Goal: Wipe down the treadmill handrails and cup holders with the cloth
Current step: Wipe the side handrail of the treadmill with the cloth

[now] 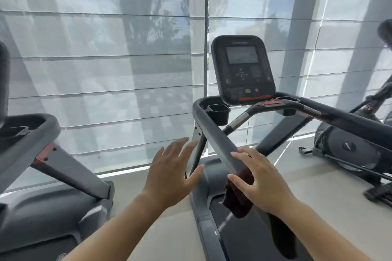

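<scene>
At the near end of the left handrail point(218, 142), the right hand point(261, 178) hovers with its fingers point(239, 182) spread apart and slightly curled, reaching over a dark cloth point(238, 197) that is draped across the rail's tip and hangs down below it. The fingertips lie at the cloth's upper fold, seemingly touching it, but they are not closed on it; whether the palm presses it cannot be told. The left hand point(171, 174) is held open just to the left of the rail, fingers fanned and apart, touching nothing and holding nothing. From the right hand's fingers, the rail's long axis runs up and away to the left, rising toward the left cup holder point(218, 112) and the console point(242, 70) beyond it. So the stroke that matters is probably along that line, away from the body, once the fingers close around cloth and rail together. The right hand is plainly the nearer one to the cloth; the left is beside the rail and could steady it or take over farther up. The right handrail point(339, 118) and the right cup holder point(287, 99) lie well apart, across the treadmill deck point(244, 229), and look untouched as yet.
</scene>
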The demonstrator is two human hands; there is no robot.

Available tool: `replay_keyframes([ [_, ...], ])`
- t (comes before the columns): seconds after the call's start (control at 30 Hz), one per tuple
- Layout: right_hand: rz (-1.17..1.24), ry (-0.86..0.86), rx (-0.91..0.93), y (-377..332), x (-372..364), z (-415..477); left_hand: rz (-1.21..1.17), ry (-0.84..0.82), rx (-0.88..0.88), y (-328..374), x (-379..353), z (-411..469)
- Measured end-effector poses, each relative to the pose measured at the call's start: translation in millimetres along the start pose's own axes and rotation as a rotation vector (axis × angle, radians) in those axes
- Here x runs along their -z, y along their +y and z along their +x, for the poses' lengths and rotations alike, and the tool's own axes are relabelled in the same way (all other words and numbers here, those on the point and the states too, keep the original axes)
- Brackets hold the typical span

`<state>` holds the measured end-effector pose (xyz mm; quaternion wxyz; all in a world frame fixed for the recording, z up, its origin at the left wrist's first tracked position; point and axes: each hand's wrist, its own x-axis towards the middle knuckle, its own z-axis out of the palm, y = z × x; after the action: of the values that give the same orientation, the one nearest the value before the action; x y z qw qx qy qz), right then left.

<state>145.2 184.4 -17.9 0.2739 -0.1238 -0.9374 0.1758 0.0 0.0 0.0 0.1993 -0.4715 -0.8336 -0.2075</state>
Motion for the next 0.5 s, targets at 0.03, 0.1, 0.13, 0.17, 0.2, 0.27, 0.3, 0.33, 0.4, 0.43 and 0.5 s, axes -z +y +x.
replay_keyframes([
  [0.03,-0.018,-0.017,-0.033,9,-1,-3,-0.023,-0.033,0.005,7,-10,1],
  [0.1,-0.078,-0.042,-0.084,21,-5,-5,-0.018,-0.057,0.003,16,-27,1],
  [0.13,-0.087,-0.081,-0.117,29,-7,-7,-0.017,-0.094,0.012,20,-40,1],
  [0.17,-0.093,-0.101,-0.133,36,-11,-7,-0.017,-0.109,0.018,24,-49,2],
  [0.2,-0.097,-0.114,-0.142,41,-14,-7,-0.014,-0.121,0.015,27,-56,2],
  [0.27,-0.11,-0.125,-0.158,50,-18,-8,-0.012,-0.15,0.032,29,-67,1],
  [0.3,-0.113,-0.125,-0.155,54,-20,-8,-0.025,-0.165,0.05,32,-72,-2],
  [0.33,-0.111,-0.117,-0.152,57,-21,-7,-0.039,-0.174,0.064,34,-76,-5],
  [0.4,-0.098,-0.103,-0.156,63,-23,-3,-0.049,-0.19,0.085,36,-83,-10],
  [0.43,-0.094,-0.1,-0.172,66,-24,0,-0.043,-0.199,0.094,37,-86,-11],
  [0.5,-0.087,-0.111,-0.237,68,-26,4,-0.036,-0.209,0.11,38,-90,-13],
])
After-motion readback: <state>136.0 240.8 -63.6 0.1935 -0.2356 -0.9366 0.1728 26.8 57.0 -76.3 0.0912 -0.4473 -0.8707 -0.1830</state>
